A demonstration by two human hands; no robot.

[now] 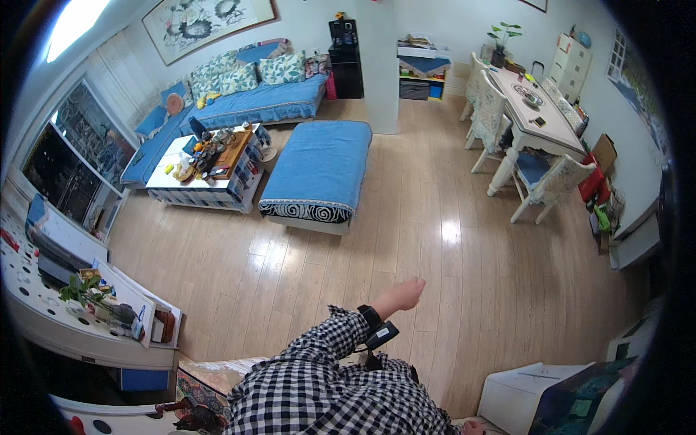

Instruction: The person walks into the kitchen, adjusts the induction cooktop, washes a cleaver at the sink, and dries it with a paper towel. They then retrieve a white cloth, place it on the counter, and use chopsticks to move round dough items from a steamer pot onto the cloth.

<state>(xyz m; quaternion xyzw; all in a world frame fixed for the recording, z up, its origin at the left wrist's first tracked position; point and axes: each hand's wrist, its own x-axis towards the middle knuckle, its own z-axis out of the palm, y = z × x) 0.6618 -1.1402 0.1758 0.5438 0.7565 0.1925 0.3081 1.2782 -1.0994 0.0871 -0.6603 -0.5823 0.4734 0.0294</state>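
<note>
My left hand (402,296) is stretched out over the wood floor (418,239), its fingers curled together and nothing visible in them. A black strap circles that wrist, and a small black device (382,335) hangs beside it. At the bottom edge, only part of my right hand (472,428) shows, near a white cabinet-like object (522,389); whether it holds anything is hidden. Black-and-white checkered sleeves cover my arms. Beyond my left hand stands a long ottoman (321,163) under a blue cover.
A coffee table (168,182) bearing a wooden tea tray (235,149) stands left of the ottoman, before a blue-covered sofa (272,98). At the right are a dining table (549,125) and chairs (560,182). A white console (103,342) with a plant (84,292) lines the left side.
</note>
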